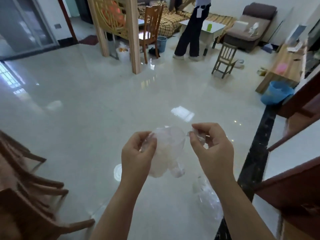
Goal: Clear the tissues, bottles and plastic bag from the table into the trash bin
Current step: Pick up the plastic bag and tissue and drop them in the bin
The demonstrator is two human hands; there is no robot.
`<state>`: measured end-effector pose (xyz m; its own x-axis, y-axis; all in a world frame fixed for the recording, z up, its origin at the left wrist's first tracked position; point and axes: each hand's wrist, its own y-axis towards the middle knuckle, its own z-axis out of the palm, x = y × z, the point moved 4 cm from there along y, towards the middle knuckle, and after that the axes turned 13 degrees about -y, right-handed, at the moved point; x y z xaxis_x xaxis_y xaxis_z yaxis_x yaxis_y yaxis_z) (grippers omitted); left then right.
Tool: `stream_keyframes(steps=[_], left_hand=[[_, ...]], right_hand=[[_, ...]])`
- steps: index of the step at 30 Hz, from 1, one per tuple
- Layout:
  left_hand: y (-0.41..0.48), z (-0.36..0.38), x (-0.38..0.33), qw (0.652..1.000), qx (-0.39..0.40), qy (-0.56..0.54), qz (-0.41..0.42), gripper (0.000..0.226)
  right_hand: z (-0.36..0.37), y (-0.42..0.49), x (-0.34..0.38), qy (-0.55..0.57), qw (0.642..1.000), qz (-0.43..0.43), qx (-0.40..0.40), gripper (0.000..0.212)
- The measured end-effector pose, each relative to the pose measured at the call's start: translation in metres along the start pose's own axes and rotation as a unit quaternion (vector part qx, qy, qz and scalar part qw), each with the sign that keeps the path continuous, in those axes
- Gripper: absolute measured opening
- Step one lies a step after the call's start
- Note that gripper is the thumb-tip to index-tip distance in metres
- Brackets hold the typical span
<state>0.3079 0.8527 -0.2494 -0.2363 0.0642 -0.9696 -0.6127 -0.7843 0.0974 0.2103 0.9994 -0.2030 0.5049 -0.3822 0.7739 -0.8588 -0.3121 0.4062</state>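
While both hands pinch it, plastic bag (thin, translucent) sags.

My left hand and right hand are bare — no gloves, rings or watch. Both forearms are uncovered too — no sleeves reach into view.

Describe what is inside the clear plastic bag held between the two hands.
The plastic bag, pinched by the left hand and right hand, holds pale whitish crumpled material, likely tissues. Blur and the film hide details.
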Motion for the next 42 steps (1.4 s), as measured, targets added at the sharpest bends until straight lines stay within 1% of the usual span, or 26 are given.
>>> stream_keyframes(steps=[5, 12, 14, 16, 18, 21, 24, 26, 32, 37, 40, 42], left_hand=[[0.060, -0.023, 0.012, 0.997, -0.069, 0.025, 0.009, 0.008], [0.187, -0.027, 0.023, 0.990, -0.134, 0.038, 0.033, 0.005], [0.226, -0.025, 0.016, 0.987, -0.148, 0.035, 0.042, 0.003], [0.259, -0.026, 0.005, 0.984, -0.164, 0.037, 0.059, 0.006], [0.287, -0.033, -0.004, 0.978, -0.191, 0.043, 0.077, 0.012], [0.322, -0.054, -0.011, 0.966, -0.236, 0.046, 0.095, 0.014], [0.352, -0.084, -0.009, 0.951, -0.288, 0.053, 0.100, 0.011], [0.375, -0.108, -0.006, 0.942, -0.314, 0.063, 0.103, 0.016], [0.462, -0.196, 0.002, 0.923, -0.362, 0.074, 0.106, 0.022], [0.546, -0.276, -0.020, 0.917, -0.376, 0.069, 0.117, 0.030], [0.589, -0.319, -0.037, 0.913, -0.377, 0.072, 0.140, 0.025], [0.611, -0.343, -0.043, 0.906, -0.390, 0.073, 0.145, 0.025]], right_hand=[[0.075, 0.055, -0.006, 0.043, 0.996, -0.017, 0.071, 0.014], [0.172, 0.174, -0.013, 0.090, 0.988, -0.070, 0.109, 0.015], [0.196, 0.212, -0.007, 0.097, 0.985, -0.083, 0.120, 0.015], [0.221, 0.246, 0.002, 0.111, 0.979, -0.101, 0.134, 0.016], [0.250, 0.274, 0.015, 0.128, 0.972, -0.120, 0.157, 0.019], [0.296, 0.305, 0.033, 0.149, 0.961, -0.142, 0.186, 0.022], [0.345, 0.324, 0.052, 0.163, 0.948, -0.159, 0.220, 0.019], [0.379, 0.335, 0.065, 0.168, 0.940, -0.173, 0.242, 0.018], [0.504, 0.369, 0.112, 0.173, 0.924, -0.207, 0.272, 0.015], [0.609, 0.400, 0.186, 0.155, 0.909, -0.257, 0.288, 0.013], [0.664, 0.418, 0.231, 0.171, 0.898, -0.287, 0.286, 0.013], [0.699, 0.426, 0.252, 0.182, 0.894, -0.290, 0.289, 0.013]])
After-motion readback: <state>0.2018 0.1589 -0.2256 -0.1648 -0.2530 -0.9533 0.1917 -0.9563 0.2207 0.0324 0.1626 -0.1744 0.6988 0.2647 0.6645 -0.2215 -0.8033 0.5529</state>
